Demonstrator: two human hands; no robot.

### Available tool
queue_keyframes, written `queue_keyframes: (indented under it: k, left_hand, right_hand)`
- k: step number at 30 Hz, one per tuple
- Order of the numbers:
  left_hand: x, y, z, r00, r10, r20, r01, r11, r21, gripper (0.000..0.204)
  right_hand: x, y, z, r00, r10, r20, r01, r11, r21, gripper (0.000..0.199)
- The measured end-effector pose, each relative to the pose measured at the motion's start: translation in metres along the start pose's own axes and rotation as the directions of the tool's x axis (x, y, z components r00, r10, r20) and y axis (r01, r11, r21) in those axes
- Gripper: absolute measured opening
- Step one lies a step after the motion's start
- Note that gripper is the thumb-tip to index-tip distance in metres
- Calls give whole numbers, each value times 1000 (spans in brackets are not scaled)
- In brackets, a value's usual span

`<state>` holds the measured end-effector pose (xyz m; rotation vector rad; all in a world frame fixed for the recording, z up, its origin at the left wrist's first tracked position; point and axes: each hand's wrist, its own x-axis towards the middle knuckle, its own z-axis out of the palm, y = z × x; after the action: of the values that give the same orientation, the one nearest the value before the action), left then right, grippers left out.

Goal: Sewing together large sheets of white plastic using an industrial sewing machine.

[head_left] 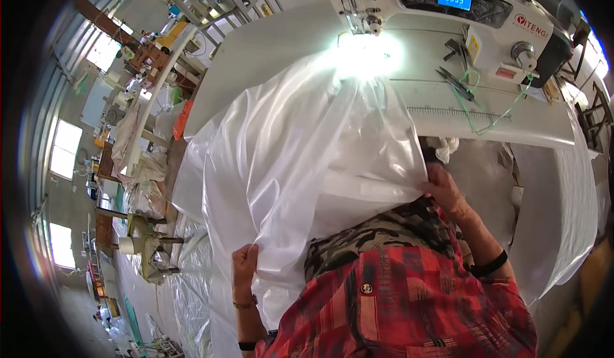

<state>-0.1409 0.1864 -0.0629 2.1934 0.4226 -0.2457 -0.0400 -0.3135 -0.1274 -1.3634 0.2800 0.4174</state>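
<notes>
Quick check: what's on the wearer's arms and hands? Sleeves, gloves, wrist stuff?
Both hands are bare, no gloves. The left hand has a thin bracelet at the wrist and a dark band further down the forearm. The right hand has a black band on the wrist. The red plaid shirt has sleeves ending above the forearms.

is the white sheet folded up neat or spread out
Spread out, not neatly folded: the white sheet drapes loosely in wrinkles from the sewing machine down to the left hand and right hand, which grip its edge.
</notes>
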Motion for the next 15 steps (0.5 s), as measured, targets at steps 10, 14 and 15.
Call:
queue_keyframes:
  k: [10, 14, 15]
  left_hand:
    - [-19, 138, 33, 724, 640, -256, -622, 767, 159, 20]
    - [-3, 187, 72, 596, 802, -40, -780, 590, 209, 35]
    - [-4, 193, 81, 620, 785, -4, -751, 594, 288, 41]
  right_hand:
    - [-24, -67, 114, 832, -520, 195, 541, 678, -498, 13]
    - [2, -36, 145, 711, -459, 533, 657, 161, -737, 23]
    - [4, -32, 152, 724, -359, 589, 628, -10, -778, 27]
